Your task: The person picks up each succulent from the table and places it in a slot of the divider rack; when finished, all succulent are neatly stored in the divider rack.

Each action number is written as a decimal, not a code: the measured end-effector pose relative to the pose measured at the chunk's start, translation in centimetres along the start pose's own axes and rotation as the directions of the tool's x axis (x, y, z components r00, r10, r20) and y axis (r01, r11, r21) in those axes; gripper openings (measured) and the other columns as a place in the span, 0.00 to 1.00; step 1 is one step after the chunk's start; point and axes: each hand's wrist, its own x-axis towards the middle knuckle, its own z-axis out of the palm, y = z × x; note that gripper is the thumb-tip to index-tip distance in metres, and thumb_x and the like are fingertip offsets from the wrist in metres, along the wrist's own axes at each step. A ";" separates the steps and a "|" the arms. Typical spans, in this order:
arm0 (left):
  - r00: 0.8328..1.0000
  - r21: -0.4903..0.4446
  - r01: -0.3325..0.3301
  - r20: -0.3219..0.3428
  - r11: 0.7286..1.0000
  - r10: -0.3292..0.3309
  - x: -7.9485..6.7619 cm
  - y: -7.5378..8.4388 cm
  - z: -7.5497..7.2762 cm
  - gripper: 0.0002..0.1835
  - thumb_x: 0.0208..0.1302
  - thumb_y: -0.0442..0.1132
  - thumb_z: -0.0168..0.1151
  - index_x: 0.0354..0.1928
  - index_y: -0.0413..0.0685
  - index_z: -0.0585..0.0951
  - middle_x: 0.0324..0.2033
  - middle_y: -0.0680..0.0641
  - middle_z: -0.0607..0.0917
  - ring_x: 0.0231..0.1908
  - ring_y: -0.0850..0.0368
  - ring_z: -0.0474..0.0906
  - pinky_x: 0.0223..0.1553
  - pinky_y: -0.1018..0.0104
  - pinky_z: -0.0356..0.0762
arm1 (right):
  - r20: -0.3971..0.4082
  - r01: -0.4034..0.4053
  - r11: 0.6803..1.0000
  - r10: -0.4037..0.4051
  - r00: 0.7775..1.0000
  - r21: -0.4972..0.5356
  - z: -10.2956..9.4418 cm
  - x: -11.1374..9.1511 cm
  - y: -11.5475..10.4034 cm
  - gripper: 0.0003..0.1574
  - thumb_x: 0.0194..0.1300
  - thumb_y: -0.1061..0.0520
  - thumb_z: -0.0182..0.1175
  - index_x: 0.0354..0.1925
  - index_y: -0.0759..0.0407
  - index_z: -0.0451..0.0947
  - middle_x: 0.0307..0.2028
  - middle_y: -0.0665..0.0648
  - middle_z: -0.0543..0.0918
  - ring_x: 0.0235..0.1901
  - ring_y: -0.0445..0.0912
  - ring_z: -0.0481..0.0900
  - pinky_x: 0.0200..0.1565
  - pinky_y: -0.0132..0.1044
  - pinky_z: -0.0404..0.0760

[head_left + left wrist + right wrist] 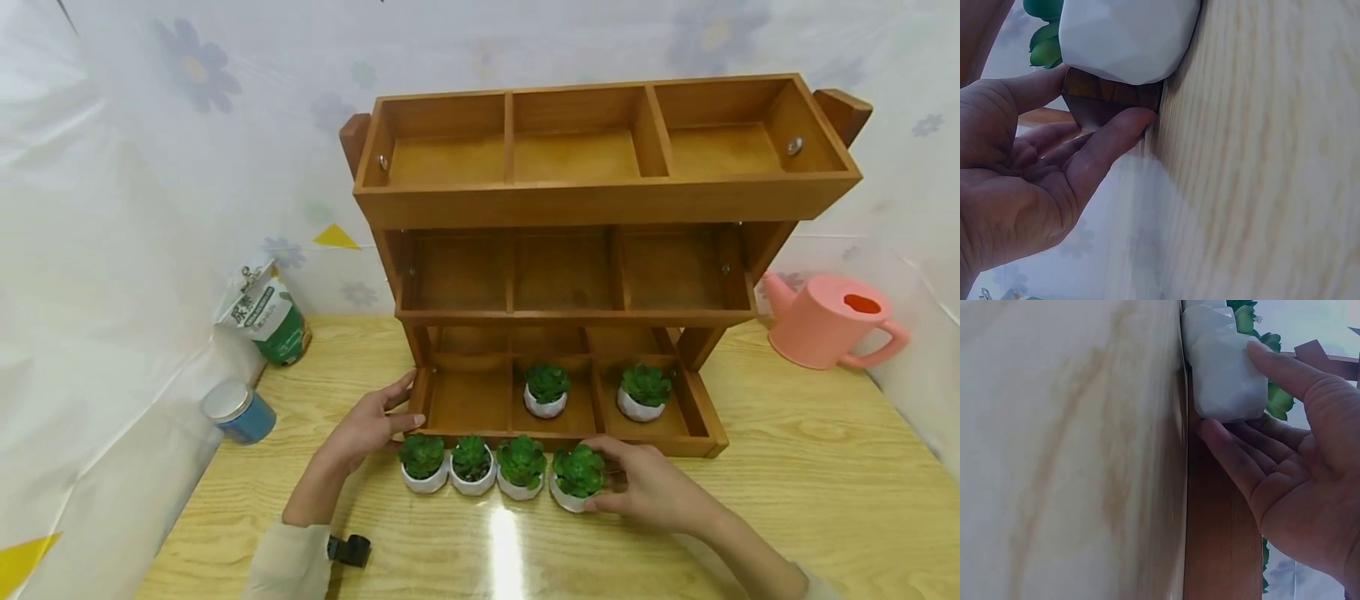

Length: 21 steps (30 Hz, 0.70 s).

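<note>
My left hand (366,427) grips the front left corner of the lowest tier of a wooden plant stand (607,202), thumb on the rim and fingers outside. Around the rightmost potted succulent (579,473) curl the thumb and fingers of my right hand (651,487). In the right wrist view its white faceted pot (1229,381) sits between them, close to the tabletop. Several white-potted succulents, such as this potted succulent (470,463), stand in a row before the stand. Two more occupy the bottom tier: a potted succulent (547,390) in the middle compartment and another (643,392) on the right.
At the back right is a pink watering can (825,323). A blue jar (240,412) and a clipped green-white bag (268,317) stand at the left. A small black object (351,550) lies beside my left sleeve. White flowered sheeting (285,67) surrounds the wooden table (420,550).
</note>
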 end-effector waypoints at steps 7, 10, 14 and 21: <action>1.000 0.007 0.004 -0.001 1.000 -0.004 0.0 0.1 -0.1 0.42 0.72 0.39 0.62 0.81 0.68 0.53 0.79 0.37 0.55 0.66 0.38 0.75 0.49 0.49 0.85 | -0.008 0.001 0.998 0.000 1.000 0.057 -0.8 -0.1 -0.4 0.44 0.57 0.33 0.72 0.63 0.55 0.75 0.48 0.48 0.88 0.44 0.37 0.87 0.44 0.32 0.85; 1.000 0.013 -0.003 -0.001 1.000 0.003 0.0 0.1 -0.1 0.42 0.72 0.39 0.62 0.81 0.67 0.53 0.79 0.37 0.55 0.65 0.38 0.76 0.47 0.51 0.86 | -0.031 0.004 0.997 -0.001 1.000 0.074 -1.3 -0.1 -0.7 0.43 0.57 0.34 0.72 0.62 0.54 0.75 0.48 0.48 0.87 0.44 0.36 0.87 0.43 0.31 0.85; 1.000 0.007 0.002 -0.006 1.000 -0.002 -0.1 0.0 0.0 0.42 0.72 0.38 0.63 0.81 0.67 0.53 0.79 0.37 0.56 0.65 0.38 0.76 0.45 0.52 0.86 | -0.049 0.005 0.997 -0.001 0.999 0.083 -2.0 -0.2 -1.1 0.42 0.57 0.34 0.72 0.62 0.54 0.75 0.48 0.49 0.87 0.44 0.36 0.86 0.43 0.31 0.85; 1.000 0.011 -0.001 -0.009 1.000 0.001 -0.1 0.1 0.0 0.42 0.73 0.38 0.62 0.81 0.66 0.53 0.78 0.36 0.56 0.65 0.38 0.76 0.48 0.49 0.86 | -0.090 0.009 1.000 -0.007 0.996 0.027 -2.8 0.2 -1.6 0.41 0.57 0.36 0.73 0.62 0.52 0.76 0.48 0.47 0.87 0.43 0.37 0.86 0.42 0.32 0.85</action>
